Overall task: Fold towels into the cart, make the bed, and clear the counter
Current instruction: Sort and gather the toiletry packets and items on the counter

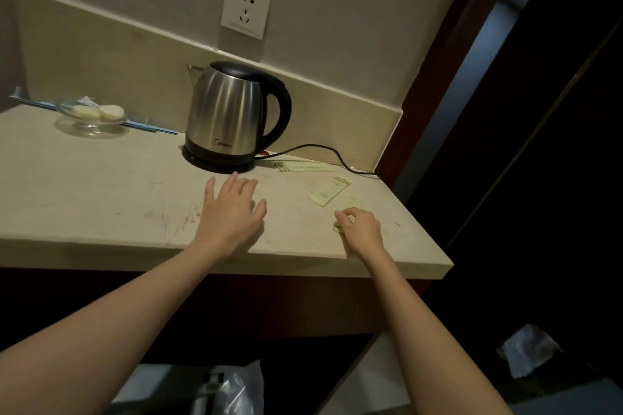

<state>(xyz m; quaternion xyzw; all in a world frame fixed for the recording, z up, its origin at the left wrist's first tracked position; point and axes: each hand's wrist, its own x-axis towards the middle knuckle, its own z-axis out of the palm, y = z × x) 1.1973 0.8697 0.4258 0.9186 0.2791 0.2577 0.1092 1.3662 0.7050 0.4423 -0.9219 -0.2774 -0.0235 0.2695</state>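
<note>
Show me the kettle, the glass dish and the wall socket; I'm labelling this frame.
kettle [225,113], head view, steel body.
glass dish [91,123], head view, front rim.
wall socket [246,8], head view, plate centre.

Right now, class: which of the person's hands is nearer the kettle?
Left. The left hand lies just in front of the kettle; the right hand is farther off to its right.

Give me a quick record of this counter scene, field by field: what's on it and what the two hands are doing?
surface: pale counter against a wall
appliance: steel electric kettle upright on its base, black cord trailing right
wall: socket above the kettle, nothing plugged in
dish: glass dish at far left holding round white pieces
litter: paper sachets lying flat right of the kettle
left hand: fingers spread, over the counter before the kettle
right hand: fingers curled round a small wrapper near the counter's right end
</note>
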